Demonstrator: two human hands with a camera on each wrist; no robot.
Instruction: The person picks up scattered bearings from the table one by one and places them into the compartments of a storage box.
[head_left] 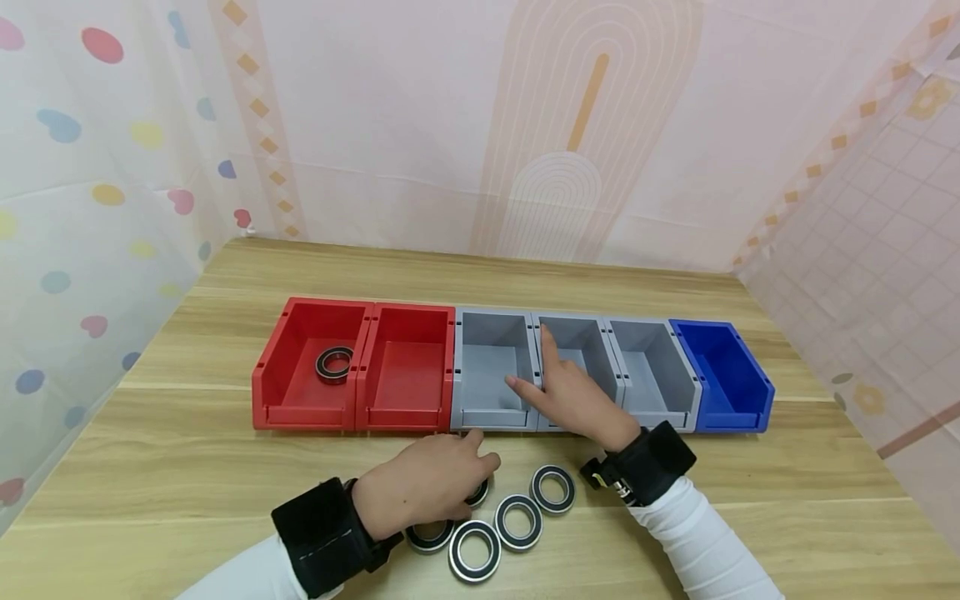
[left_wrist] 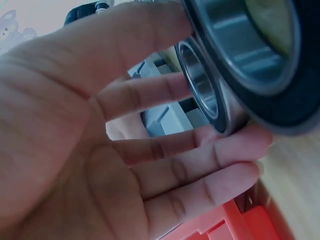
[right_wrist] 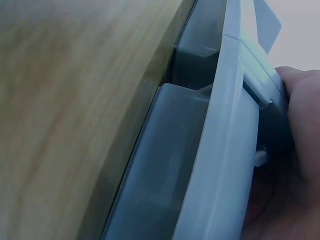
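Bearing (left_wrist: 235,60), lower centre, looks heavy, rigid and slick, so the left hand (head_left: 420,487) pinches its rim while the right hand (head_left: 573,400) rests flat-fingered on a grey bin (head_left: 491,367).

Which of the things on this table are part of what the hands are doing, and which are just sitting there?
In hand:
- left hand on the black-rimmed metal bearing rings lying on the wooden table
- right hand resting on the row of three grey plastic bins

Just lying about:
- two red plastic bins, one with a ring inside
- blue plastic bin
- patterned curtains
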